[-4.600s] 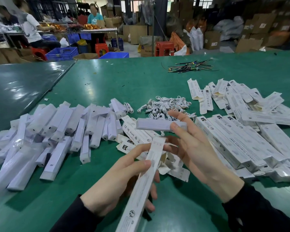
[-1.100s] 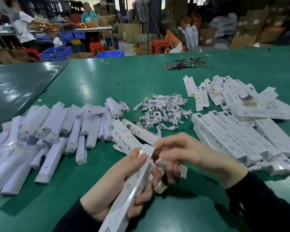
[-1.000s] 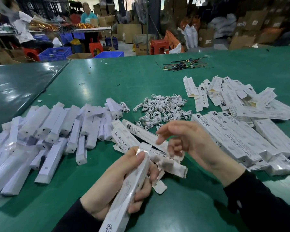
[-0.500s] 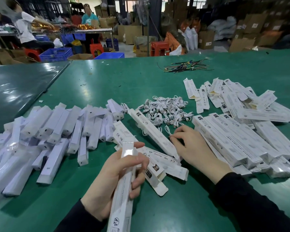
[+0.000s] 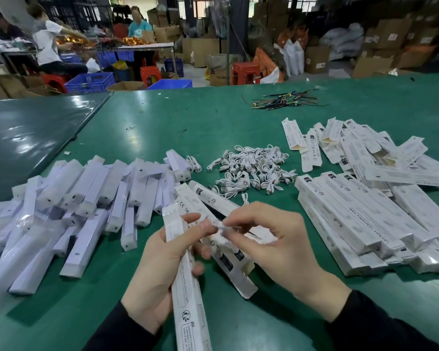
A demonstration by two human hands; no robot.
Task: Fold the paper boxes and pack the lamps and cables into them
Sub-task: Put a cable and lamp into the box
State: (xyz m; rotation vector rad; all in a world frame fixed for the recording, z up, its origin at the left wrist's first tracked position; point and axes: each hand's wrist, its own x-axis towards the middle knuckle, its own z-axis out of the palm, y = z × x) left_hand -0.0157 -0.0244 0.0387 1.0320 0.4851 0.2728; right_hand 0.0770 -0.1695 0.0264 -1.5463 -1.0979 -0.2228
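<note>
A green work table fills most of the room in front of the seated person, with a second green table butting against it on the left. On the table's left side lies a wide heap of white lamps; on the right, a stack of filled paper boxes, and beyond it a looser scatter of flat, unfolded boxes. Between these groups, near the table's middle, sits a pile of coiled white cables, and farther back a small bundle of dark wires. Over the near edge, the left hand grips one long paper box, fingers curled round it, the box tilted with its open top end away from the person. The right hand is just beside that top end, thumb and forefinger pinching a small white cable, blurred, which touches the left thumb. A few more printed boxes lie on the table under both hands.
</note>
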